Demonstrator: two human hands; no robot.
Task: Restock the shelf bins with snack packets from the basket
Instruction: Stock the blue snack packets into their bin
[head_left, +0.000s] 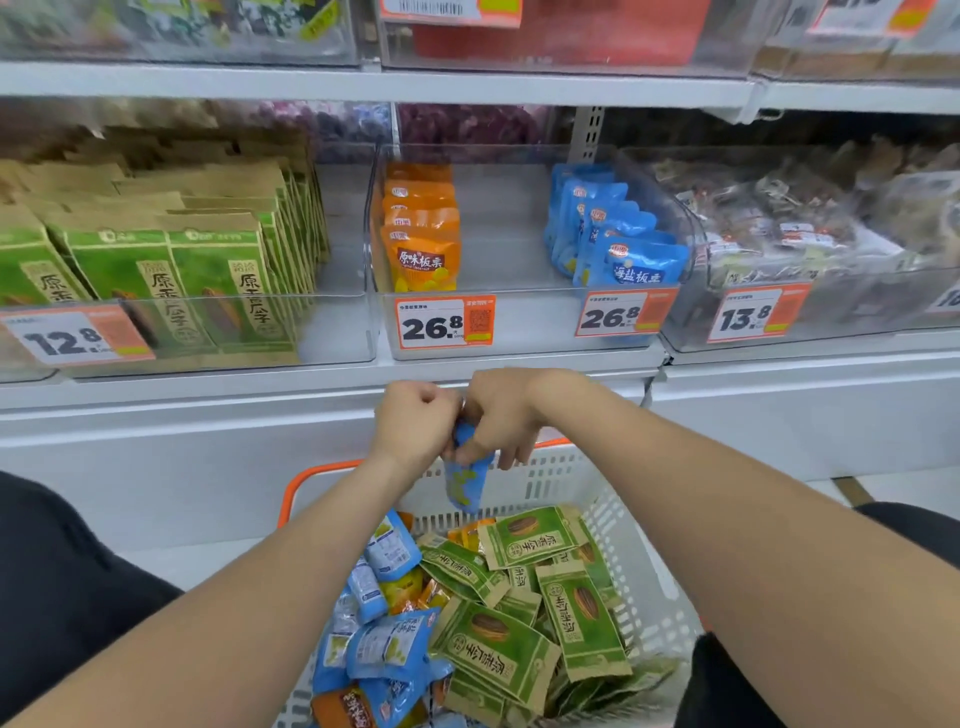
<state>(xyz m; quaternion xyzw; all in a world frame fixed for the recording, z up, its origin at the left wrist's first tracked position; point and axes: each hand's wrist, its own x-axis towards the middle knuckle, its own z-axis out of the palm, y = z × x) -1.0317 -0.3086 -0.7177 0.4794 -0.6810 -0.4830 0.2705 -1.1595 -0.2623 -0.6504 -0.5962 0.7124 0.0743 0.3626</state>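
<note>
A blue snack packet (467, 486) hangs upright above the white basket (639, 561). My left hand (415, 423) grips its top edge, and my right hand (504, 415) pinches the same packet from the right side. The basket below holds several blue packets (387, 644), green packets (498, 649) and a few orange ones (343, 709). On the shelf, a clear bin (511, 322) carries a row of orange packets (421, 244) at its left and a row of blue packets (618, 244) at its right.
A bin of green packets (171, 260) stands at the left, and a bin of dark wrapped snacks (810, 228) at the right. Price tags (444, 322) hang on the bin fronts. A white shelf ledge (208, 415) runs between bins and basket. The basket has an orange rim (311, 478).
</note>
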